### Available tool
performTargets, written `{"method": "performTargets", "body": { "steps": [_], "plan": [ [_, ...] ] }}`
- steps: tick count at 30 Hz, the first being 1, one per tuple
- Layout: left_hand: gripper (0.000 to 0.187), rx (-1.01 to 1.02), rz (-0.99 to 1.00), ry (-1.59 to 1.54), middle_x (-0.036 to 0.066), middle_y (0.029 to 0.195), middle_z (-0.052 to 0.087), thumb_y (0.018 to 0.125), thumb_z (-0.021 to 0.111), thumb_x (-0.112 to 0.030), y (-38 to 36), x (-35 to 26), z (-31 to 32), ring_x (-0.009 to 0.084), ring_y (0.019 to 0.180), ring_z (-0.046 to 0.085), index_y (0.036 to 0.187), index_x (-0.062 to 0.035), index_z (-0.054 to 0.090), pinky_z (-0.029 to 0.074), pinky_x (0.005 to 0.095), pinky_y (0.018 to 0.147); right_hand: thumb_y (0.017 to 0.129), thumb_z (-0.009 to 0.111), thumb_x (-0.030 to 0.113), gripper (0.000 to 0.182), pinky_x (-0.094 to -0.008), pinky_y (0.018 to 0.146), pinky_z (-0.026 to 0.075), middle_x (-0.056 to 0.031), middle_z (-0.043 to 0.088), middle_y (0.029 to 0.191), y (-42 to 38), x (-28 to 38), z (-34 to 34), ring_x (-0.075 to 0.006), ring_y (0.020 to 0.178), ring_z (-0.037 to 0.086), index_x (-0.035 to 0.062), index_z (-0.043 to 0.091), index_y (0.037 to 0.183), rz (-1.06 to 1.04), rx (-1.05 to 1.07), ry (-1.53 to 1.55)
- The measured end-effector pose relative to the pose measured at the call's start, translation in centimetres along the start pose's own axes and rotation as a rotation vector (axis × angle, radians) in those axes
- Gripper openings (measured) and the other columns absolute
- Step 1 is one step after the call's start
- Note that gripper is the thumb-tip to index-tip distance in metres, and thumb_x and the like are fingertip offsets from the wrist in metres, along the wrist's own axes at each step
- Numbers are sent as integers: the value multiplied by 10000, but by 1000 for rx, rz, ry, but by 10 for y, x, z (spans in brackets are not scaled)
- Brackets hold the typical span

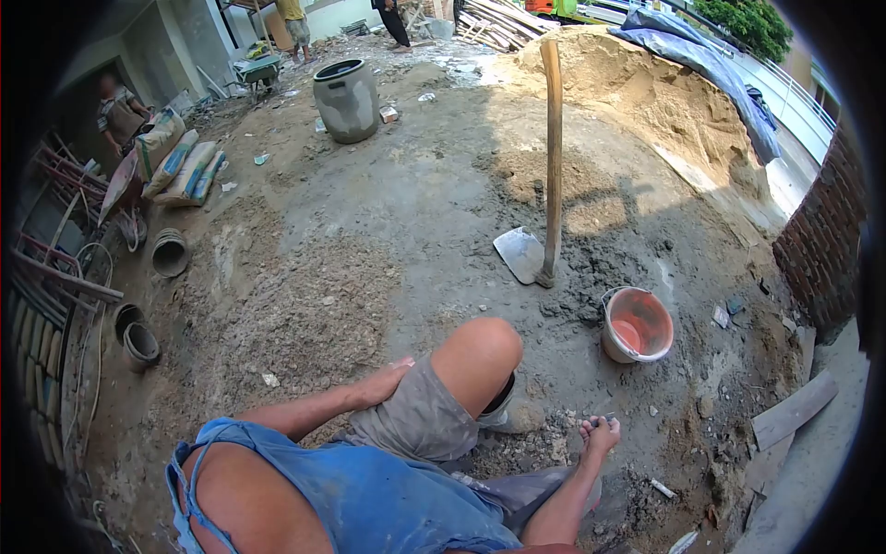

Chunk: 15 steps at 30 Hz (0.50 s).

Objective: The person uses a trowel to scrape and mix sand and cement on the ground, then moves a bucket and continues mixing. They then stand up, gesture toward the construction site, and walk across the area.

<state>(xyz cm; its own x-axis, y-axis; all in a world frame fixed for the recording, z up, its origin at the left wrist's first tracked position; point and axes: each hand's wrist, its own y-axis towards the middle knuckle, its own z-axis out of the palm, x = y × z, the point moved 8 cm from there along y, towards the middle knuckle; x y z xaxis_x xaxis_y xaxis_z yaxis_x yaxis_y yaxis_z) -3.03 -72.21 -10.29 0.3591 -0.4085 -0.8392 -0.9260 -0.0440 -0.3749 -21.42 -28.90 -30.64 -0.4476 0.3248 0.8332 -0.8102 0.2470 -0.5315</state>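
We log the place as an outdoor construction site: a large sand heap [637,97] partly under blue tarpaulin [711,78], stacked sacks [189,173], a wheelbarrow [258,67], piled timber [498,26], a hoe [554,157] upright on muddy grey ground [415,194], and unpainted building walls [173,51] behind.

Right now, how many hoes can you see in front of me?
1. The hoe stands handle-up ahead, beyond and left of the orange-lined bucket. Others may be hidden farther back.

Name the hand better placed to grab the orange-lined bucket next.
Probably the right hand: it is nearer the orange-lined bucket, while the left hand rests against the shorts, farther off.
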Motion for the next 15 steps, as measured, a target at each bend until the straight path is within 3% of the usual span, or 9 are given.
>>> {"method": "performTargets", "body": {
  "steps": [5, 7, 8, 10, 11, 13, 15],
  "plan": [
    [435, -72, 127, 71, 159, 1314, 495, 996, 316, -253, -11, -23, -6, 237, 1270, 411, 1314, 7, 459, 246, 342, 1111, 904, 462, 50, 96, -268, 409, 491, -82, 593, 756, -4, 2, 6, -162, 513, 600, 56, 448, 999, -1, 16, 9],
    [420, -106, -41, -30, 159, 1144, 533, 981, 403, -315, -16, -28, -8, 246, 1186, 467, 1210, 29, 474, 323, 374, 1034, 901, 461, 47, 85, -264, 399, 486, -77, 591, 748, -4, 1, 6, -157, 501, 596, 62, 452, 985, 9, 18, 5],
    [420, -106, -43, -31, 159, 1144, 533, 981, 403, -315, -18, -35, -7, 246, 1186, 467, 1210, 29, 474, 323, 374, 1034, 901, 461, 47, 85, -264, 399, 486, -77, 591, 748, -2, -1, 5, -157, 501, 596, 62, 452, 985, 10, 18, 3],
    [515, -130, 77, -111, 156, 1134, 503, 917, 544, -378, -19, -55, -5, 256, 1174, 471, 1249, -2, 427, 330, 385, 1029, 902, 476, 77, 55, -269, 423, 504, -53, 609, 745, 1, -4, 5, -156, 521, 616, 99, 489, 951, 16, 29, -44],
    [515, -129, 77, -112, 156, 1134, 503, 917, 544, -378, -20, -58, -4, 256, 1174, 471, 1249, -2, 427, 330, 385, 1029, 902, 476, 77, 55, -269, 423, 504, -53, 609, 745, 2, -6, 4, -156, 521, 616, 99, 489, 951, 16, 29, -44],
    [735, -123, 114, 60, 148, 1216, 455, 822, 649, -499, -20, -68, -1, 254, 1218, 427, 1296, -19, 356, 313, 405, 1058, 902, 473, 79, 56, -268, 424, 500, -51, 611, 750, 0, -5, 5, -156, 520, 615, 102, 490, 950, 19, 24, -67],
    [834, -133, 95, 73, 170, 1240, 444, 777, 686, -534, -21, -74, 0, 276, 1240, 419, 1326, -19, 325, 323, 419, 1058, 903, 472, 82, 57, -268, 425, 498, -51, 612, 756, 3, -5, 5, -155, 522, 616, 103, 490, 952, 16, 23, -80]
  ]
}}
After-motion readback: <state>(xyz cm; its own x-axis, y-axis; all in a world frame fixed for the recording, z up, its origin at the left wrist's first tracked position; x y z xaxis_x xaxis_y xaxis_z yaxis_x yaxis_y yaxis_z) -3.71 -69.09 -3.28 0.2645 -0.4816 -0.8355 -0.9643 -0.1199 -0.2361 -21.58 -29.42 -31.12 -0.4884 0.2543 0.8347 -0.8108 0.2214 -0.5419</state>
